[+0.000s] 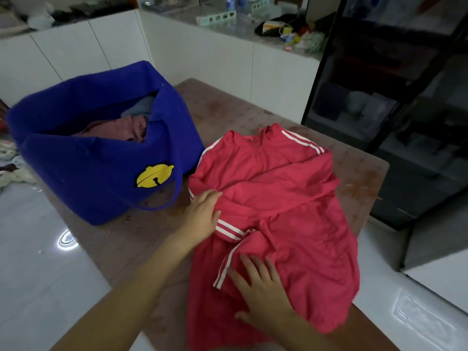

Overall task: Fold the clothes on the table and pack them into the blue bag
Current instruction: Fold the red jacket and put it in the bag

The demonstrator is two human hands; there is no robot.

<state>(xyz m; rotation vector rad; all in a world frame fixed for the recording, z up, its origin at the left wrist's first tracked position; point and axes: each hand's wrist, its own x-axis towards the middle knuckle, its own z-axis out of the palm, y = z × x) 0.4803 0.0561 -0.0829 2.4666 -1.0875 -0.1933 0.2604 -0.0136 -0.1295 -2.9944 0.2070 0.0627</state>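
At the blue bag's (83,178) 4 o'clock, left hand (202,214) and right hand (260,287) are pressing open-palmed on the red jacket (304,198), risking sleeves (231,228) slipping unfolded.

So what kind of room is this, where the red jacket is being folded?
Most likely a room at home, perhaps a kitchen or laundry corner: white cabinets under a cluttered counter, a dark glass-fronted cabinet, and a table with a blue bag of clothes.

Both hands, L (202,214) & R (258,287), flat on red jacket (291,198); blue bag (88,173) beside it.
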